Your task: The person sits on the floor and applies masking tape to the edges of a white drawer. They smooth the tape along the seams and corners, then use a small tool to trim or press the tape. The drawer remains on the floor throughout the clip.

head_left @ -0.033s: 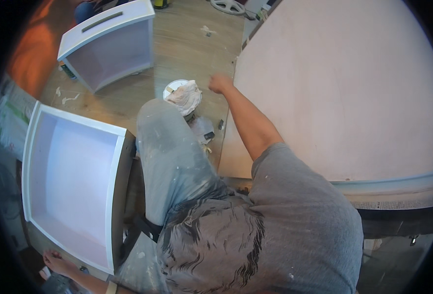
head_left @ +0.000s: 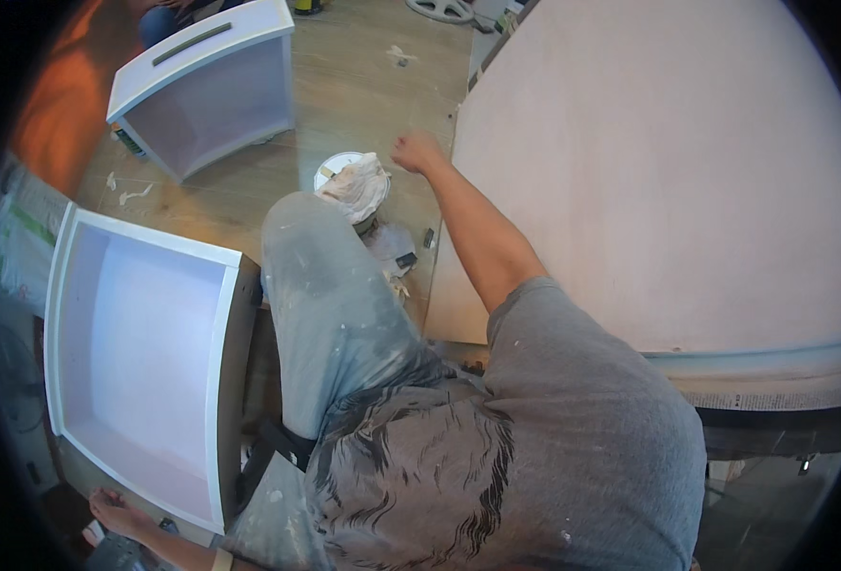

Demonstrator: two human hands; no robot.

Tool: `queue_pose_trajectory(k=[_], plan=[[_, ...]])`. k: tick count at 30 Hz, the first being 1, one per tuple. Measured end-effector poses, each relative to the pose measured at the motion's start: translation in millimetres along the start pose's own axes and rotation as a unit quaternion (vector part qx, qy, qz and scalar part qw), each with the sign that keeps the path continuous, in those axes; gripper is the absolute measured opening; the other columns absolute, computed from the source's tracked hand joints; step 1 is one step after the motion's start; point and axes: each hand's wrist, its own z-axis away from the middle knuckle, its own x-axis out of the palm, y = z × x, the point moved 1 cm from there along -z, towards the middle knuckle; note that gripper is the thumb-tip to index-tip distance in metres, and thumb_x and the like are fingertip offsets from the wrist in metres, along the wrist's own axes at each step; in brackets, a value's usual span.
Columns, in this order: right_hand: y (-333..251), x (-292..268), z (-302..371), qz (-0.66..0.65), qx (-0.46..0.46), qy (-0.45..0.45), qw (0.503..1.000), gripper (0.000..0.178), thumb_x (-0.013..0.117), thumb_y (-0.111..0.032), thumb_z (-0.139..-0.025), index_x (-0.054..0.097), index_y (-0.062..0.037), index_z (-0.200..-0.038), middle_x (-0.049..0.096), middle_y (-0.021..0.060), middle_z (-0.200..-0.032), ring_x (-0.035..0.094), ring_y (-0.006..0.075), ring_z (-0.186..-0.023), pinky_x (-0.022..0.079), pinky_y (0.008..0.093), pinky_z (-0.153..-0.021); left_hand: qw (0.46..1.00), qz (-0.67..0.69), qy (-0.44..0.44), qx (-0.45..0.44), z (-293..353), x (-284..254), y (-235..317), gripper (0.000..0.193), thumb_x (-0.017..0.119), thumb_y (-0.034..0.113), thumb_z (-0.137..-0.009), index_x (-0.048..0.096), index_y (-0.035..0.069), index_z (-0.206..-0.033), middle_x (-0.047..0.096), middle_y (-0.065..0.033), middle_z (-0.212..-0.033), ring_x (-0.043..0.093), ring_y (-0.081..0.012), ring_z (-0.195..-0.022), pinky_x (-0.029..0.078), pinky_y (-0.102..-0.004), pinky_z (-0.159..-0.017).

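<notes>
My right arm stretches forward, and my right hand (head_left: 417, 152) is closed, held beside the edge of a large pale panel (head_left: 649, 181). Whatever is inside its fingers, if anything, is hidden. Just left of it is a round can (head_left: 325, 164) with a crumpled off-white cloth (head_left: 357, 187) on top. At the lower left, my left hand (head_left: 116, 512) lies near the bottom rim of a white drawer-like box (head_left: 154, 352), its fingers loosely bent and slightly apart. Nothing shows in it.
A second white box with a dark slot (head_left: 273, 81) stands tilted at the far left. Plastic-wrapped material (head_left: 25, 224) is by the left rim. A grey wheel-like part (head_left: 442, 9) lies at the back. Scraps (head_left: 135, 195) litter the wooden floor.
My right hand has shifted slightly left and away from me. My left hand has moved a little to the right. The boxes and the can with the cloth stay where they were.
</notes>
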Motion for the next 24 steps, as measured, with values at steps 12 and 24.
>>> queue_pose_trajectory(k=[12, 24], plan=[[-362.1, -166.3, 212.4, -0.532, -0.516, -0.228, 0.631, 0.048, 0.084, -0.016, -0.085, 0.070, -0.0096, -0.130, 0.068, 0.0038, -0.106, 0.065, 0.0149, -0.100, 0.056, 0.0290, -0.085, 0.925, 0.155, -0.345, 0.037, 235.7, 123.2, 163.6, 0.016, 0.075, 0.002, -0.092, 0.065, 0.002, -0.105, 0.069, -0.0050, -0.100, 0.065, -0.0116, -0.091, 0.052, -0.0275, -0.086], [-359.5, -139.5, 195.8, -0.260, -0.522, -0.076, 0.809, 0.027, 0.072, 0.006, -0.085, 0.078, -0.0057, -0.108, 0.072, 0.0099, -0.096, 0.068, 0.0204, -0.082, 0.055, 0.0304, -0.074, 0.950, -0.002, -0.301, 0.086, 128.3, 70.4, 128.9, 0.022, 0.070, 0.019, -0.100, 0.075, 0.003, -0.114, 0.075, -0.0055, -0.097, 0.068, -0.0117, -0.083, 0.054, -0.0264, -0.077]])
